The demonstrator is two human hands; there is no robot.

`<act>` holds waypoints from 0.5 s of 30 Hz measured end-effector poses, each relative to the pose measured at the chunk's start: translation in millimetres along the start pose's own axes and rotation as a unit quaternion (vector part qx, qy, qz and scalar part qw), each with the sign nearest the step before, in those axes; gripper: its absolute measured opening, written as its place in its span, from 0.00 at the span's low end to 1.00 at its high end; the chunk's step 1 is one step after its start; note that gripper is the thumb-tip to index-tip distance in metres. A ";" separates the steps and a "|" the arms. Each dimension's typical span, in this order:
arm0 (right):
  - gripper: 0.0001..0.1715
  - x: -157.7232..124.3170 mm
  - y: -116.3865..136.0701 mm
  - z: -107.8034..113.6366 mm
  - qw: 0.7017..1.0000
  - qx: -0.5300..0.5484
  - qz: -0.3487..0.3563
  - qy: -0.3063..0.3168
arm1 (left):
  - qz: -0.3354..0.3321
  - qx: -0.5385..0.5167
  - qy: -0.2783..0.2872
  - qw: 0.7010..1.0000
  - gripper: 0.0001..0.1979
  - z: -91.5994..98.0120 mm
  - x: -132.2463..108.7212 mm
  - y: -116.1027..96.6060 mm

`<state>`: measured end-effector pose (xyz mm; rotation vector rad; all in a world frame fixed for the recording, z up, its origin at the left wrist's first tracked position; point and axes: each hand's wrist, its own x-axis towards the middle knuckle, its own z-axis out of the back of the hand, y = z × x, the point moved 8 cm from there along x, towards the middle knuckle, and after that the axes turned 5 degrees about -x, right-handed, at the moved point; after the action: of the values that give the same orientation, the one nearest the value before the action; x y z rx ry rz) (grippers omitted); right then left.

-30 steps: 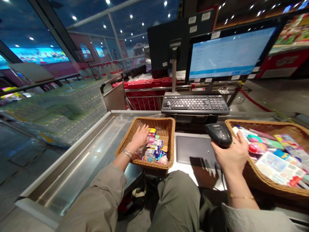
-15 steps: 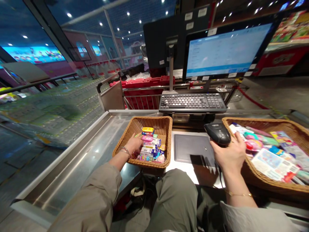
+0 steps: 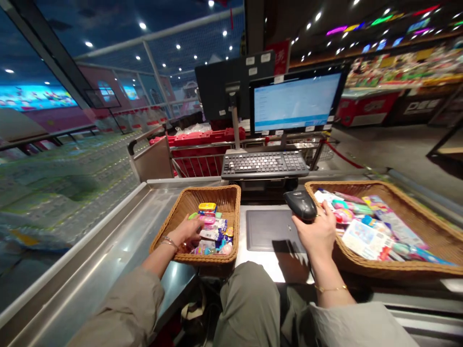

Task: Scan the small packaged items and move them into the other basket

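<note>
My left hand (image 3: 186, 232) reaches into a woven wicker basket (image 3: 217, 192) and lies against a heap of small, colourful packaged sweets or toys (image 3: 213, 232). I cannot tell whether its fingers hold a packet. My right hand (image 3: 314, 232) grips a black handheld barcode scanner (image 3: 301, 205), above the near rim of a second, larger wicker basket (image 3: 347, 182). That basket holds flat, bright retail packages (image 3: 365, 239). A dark scanning pad (image 3: 271, 231) lies between the baskets.
A stainless steel checkout counter (image 3: 108, 241) runs along the left. Behind the baskets stand a keyboard (image 3: 265, 165), a monitor (image 3: 296, 102) and a shopping cart (image 3: 195, 161) with red baskets. A red rope barrier (image 3: 342, 155) runs behind, with shop shelves at the far right.
The whole view has shifted left and further back as my head moved. My left hand has slid toward the basket's near left side. My right hand still grips the scanner.
</note>
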<state>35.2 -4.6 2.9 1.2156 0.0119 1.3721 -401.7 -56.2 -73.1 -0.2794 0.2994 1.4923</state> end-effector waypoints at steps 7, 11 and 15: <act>0.23 -0.1 0.1 -0.6 1.000 0.001 0.008 -0.008 | -0.016 -0.027 -0.081 0.996 0.12 42.1 -0.7 -6.9; 0.24 -1.1 0.4 -0.5 1.000 -0.001 0.011 -0.016 | -0.018 -0.070 -0.208 0.975 0.13 79.0 -3.8 -15.1; 0.27 -1.9 5.3 0.3 0.999 0.001 0.028 -0.023 | -0.016 -0.082 -0.322 0.943 0.14 109.3 -5.8 -36.6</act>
<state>31.1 -7.6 5.3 1.2566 -0.0550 1.3930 -362.9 -24.1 30.7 0.0829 -0.3532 1.4952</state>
